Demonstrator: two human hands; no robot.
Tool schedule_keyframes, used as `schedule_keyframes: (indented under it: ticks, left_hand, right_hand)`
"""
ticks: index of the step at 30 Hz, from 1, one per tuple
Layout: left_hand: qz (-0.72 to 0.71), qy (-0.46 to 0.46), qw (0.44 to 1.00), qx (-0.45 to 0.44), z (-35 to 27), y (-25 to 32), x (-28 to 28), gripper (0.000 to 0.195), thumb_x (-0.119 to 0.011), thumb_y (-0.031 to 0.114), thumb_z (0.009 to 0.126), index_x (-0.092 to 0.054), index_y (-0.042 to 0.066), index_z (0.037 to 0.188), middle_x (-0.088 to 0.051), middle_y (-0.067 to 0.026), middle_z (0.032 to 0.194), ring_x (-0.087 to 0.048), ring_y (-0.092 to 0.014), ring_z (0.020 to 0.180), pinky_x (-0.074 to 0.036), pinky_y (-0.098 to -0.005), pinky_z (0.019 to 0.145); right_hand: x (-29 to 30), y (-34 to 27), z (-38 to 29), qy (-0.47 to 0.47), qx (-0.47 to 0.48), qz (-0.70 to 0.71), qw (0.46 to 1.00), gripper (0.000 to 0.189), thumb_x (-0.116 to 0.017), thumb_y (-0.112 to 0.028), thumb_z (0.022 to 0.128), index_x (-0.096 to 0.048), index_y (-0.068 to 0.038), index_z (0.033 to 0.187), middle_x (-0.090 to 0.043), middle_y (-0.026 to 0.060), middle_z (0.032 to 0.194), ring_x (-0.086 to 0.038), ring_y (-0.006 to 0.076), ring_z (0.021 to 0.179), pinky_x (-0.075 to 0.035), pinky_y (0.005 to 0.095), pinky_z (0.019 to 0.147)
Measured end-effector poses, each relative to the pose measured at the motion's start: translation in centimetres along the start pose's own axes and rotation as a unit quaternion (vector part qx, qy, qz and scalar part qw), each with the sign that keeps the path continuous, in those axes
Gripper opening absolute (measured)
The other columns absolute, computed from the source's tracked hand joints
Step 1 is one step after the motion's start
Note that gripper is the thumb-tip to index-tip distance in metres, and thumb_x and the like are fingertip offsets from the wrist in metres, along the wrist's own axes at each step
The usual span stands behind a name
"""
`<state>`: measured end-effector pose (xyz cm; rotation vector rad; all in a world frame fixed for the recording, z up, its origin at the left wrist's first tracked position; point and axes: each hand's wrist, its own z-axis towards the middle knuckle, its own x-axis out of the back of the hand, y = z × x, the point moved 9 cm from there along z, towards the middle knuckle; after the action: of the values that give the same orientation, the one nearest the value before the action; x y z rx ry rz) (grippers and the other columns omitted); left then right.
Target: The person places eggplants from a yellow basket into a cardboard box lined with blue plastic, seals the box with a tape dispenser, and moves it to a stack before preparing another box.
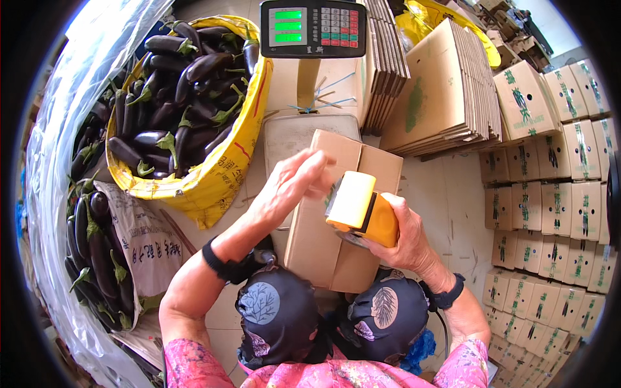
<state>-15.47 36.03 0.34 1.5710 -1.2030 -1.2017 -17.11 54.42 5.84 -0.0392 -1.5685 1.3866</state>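
Observation:
My right hand [407, 237] grips a yellow tape dispenser [383, 218] with a wide roll of tape on it. Under it lies a cardboard box [315, 242], tilted between my knees and the platform scale [291, 138]. My left hand [305, 177] hovers over the box just left of the dispenser, blurred at the fingertips, with nothing seen in it. Whether it touches the tape is hidden. The scale's display [313, 29] is lit green at the top.
A yellow woven sack [262, 111] full of eggplants stands at the upper left, with a pale sack [150, 242] of eggplants below. Flattened cartons [427, 92] lean at the upper right. Printed boxes [529, 203] are stacked along the right. Clear plastic sheeting [53, 194] hangs at left.

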Motion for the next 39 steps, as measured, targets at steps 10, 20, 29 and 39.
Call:
schedule_keyframes:
  ticks: [10,20,29,39]
  left_hand:
    - [-0.041,-0.061,0.996,0.055,-3.2,-1.0,0.6,0.019,-0.058,0.023,0.098,-0.063,0.005,0.098,-0.06,0.0054,0.082,-0.054,-0.003,0.075,-0.046,-0.0206,0.07]
    - [0.101,0.052,0.991,-0.07,-2.9,-2.6,3.9,0.016,-0.055,0.014,0.098,-0.057,-0.001,0.093,-0.055,0.0028,0.078,-0.048,-0.005,0.075,-0.043,-0.0221,0.067]
    - [0.028,0.188,0.982,0.016,-4.2,-9.9,14.2,0.017,-0.056,0.017,0.097,-0.058,0.004,0.086,-0.047,0.0045,0.068,-0.042,-0.005,0.059,-0.034,-0.0202,0.054]
    - [0.211,0.238,0.939,-0.129,-2.3,-11.1,12.6,0.017,-0.053,0.016,0.097,-0.056,0.0,0.091,-0.058,-0.0143,0.069,-0.06,-0.026,0.063,-0.047,-0.0358,0.061]
  right_hand:
    - [-1.0,-1.3,0.5,-0.039,-0.001,-0.06,0.997,0.061,-0.079,-0.016,0.073,-0.048,-0.003,0.124,-0.063,0.0201,0.107,-0.064,0.0409,0.095,-0.055,0.0419,0.08]
    - [-2.9,-2.7,3.2,-0.109,-0.002,-0.128,0.986,0.07,-0.08,-0.023,0.072,-0.045,-0.002,0.128,-0.061,0.0216,0.104,-0.064,0.0423,0.09,-0.055,0.0449,0.076]
    - [-2.3,-2.7,2.9,-0.173,-0.002,-0.242,0.955,0.074,-0.081,-0.032,0.071,-0.048,0.0,0.128,-0.062,0.0202,0.097,-0.066,0.0378,0.081,-0.056,0.0424,0.071]
    - [-1.5,-2.2,2.6,-0.191,-0.013,-0.291,0.937,0.076,-0.084,-0.03,0.068,-0.048,0.0,0.129,-0.061,0.0168,0.09,-0.065,0.0338,0.075,-0.056,0.0406,0.065]
